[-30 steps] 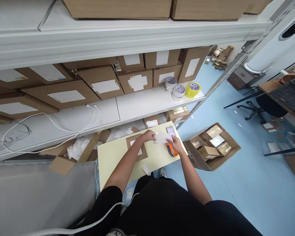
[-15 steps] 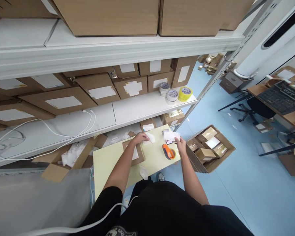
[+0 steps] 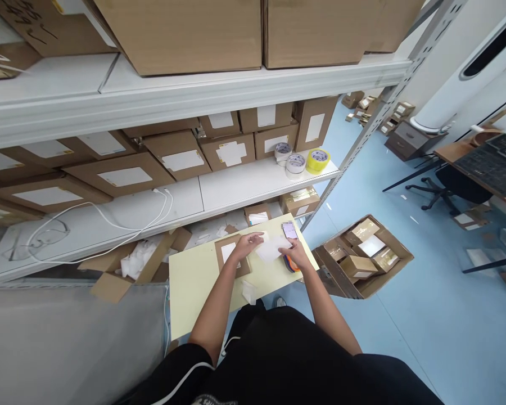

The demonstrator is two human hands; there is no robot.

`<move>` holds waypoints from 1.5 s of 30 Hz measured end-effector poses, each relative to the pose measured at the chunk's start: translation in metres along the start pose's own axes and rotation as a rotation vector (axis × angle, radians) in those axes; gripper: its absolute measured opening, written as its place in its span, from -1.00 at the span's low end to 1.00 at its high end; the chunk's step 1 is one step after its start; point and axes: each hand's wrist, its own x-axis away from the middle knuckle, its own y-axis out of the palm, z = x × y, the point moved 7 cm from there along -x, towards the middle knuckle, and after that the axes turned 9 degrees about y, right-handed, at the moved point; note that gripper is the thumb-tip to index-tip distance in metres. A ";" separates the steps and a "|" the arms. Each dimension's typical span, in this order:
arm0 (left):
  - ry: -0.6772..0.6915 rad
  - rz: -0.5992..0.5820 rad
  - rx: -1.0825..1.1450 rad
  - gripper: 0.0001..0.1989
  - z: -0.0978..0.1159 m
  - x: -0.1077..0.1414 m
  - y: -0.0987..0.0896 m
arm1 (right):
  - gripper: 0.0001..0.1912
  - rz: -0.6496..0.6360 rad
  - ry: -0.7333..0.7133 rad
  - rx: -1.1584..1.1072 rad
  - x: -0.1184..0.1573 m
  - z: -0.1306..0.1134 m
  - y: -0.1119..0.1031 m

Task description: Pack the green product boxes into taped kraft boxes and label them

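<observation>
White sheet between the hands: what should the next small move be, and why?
Probably bring the left hand to the free side of the white sheet to steady it: the right hand grips only the opposite side, while the left looks loosely open close by. Whether it already touches the sheet is hard to tell.

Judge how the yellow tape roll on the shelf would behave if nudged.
The yellow tape roll lies flat, ring face up, so it would probably slide rather than roll. Its round shape suggests it could roll if stood on edge. The shelf ends close by, so a hard push that way might send it over.
</observation>
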 end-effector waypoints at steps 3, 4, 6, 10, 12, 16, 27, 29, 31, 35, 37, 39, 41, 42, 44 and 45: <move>-0.050 -0.065 0.029 -0.56 0.010 0.038 0.011 | -0.69 -0.125 -0.016 0.035 0.005 -0.007 0.020; -0.070 -0.022 0.039 -0.55 0.012 0.049 0.012 | -0.69 -0.136 -0.029 0.010 0.007 -0.011 0.026; -0.102 0.187 0.104 -0.52 0.015 0.069 0.007 | -0.67 -0.115 -0.052 -0.043 0.012 -0.017 0.035; -0.125 0.642 0.290 -0.49 0.021 0.104 -0.008 | -0.63 -0.146 -0.023 -0.026 0.029 -0.015 0.057; -0.114 0.705 0.307 -0.49 0.028 0.114 -0.011 | -0.64 -0.180 -0.016 -0.023 0.040 -0.012 0.066; -0.072 0.740 0.288 -0.50 0.043 0.127 -0.013 | -0.66 -0.176 -0.046 -0.064 0.057 -0.012 0.071; -0.065 0.730 0.194 -0.48 0.055 0.146 -0.001 | -0.63 -0.202 -0.093 -0.095 0.081 -0.019 0.064; -0.066 0.716 0.150 -0.48 0.059 0.149 0.001 | -0.63 -0.207 -0.092 -0.104 0.084 -0.019 0.063; -0.062 0.698 0.118 -0.49 0.063 0.152 0.003 | -0.63 -0.210 -0.094 -0.107 0.087 -0.020 0.063; -0.044 0.676 0.116 -0.48 0.068 0.155 0.008 | -0.64 -0.216 -0.094 -0.118 0.091 -0.020 0.065; -0.055 0.655 0.114 -0.47 0.067 0.156 0.011 | -0.64 -0.221 -0.086 -0.132 0.094 -0.020 0.065; -0.097 0.657 0.047 -0.43 0.067 0.158 0.012 | -0.64 -0.228 -0.084 -0.146 0.097 -0.019 0.065; -0.128 0.715 -0.126 -0.31 0.072 0.163 0.011 | -0.63 -0.240 -0.097 -0.150 0.101 -0.021 0.065; -0.119 0.747 -0.226 -0.27 0.079 0.165 0.012 | -0.63 -0.248 -0.110 -0.148 0.103 -0.022 0.065; -0.057 0.734 -0.342 -0.39 0.093 0.165 0.020 | -0.62 -0.268 -0.134 -0.138 0.106 -0.025 0.066; -0.018 0.672 -0.333 -0.51 0.098 0.163 0.028 | -0.61 -0.278 -0.143 -0.131 0.107 -0.026 0.066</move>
